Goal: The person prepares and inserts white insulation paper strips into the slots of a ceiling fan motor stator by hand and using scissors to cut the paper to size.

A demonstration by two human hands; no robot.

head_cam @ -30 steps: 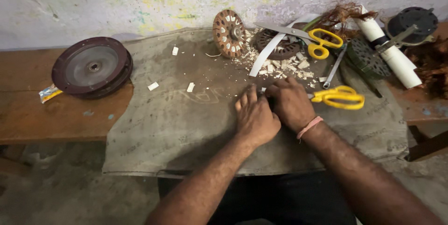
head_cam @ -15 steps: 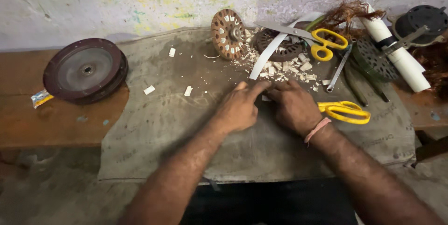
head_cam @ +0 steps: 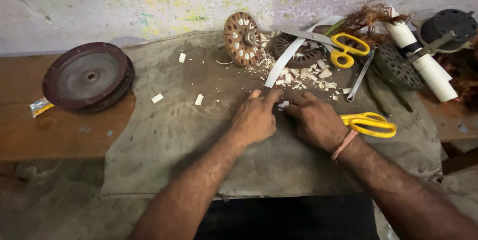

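Note:
My left hand (head_cam: 255,117) and my right hand (head_cam: 314,120) rest knuckles-up on a grey cloth (head_cam: 164,140), fingertips meeting over a small white paper piece (head_cam: 283,104). Both pinch at it; most of it is hidden under the fingers. A long white strip (head_cam: 285,60) runs from just beyond my left fingers toward a dark stator (head_cam: 298,53). A pile of white scraps (head_cam: 308,74) lies just past my hands. Yellow-handled scissors (head_cam: 367,123) lie right beside my right wrist.
A brown rotor (head_cam: 240,37) stands on edge at the back. A second pair of yellow scissors (head_cam: 338,46), a spanner (head_cam: 359,76), a white tube (head_cam: 423,60), copper wire (head_cam: 371,16) and dark fan covers (head_cam: 448,25) crowd the right. A dark round housing (head_cam: 88,76) sits left on the wooden bench (head_cam: 45,135).
The view has shifted a little. My hands slid slightly forward and their fingertips stay together over the small white piece. The scissors by my right wrist have not moved.

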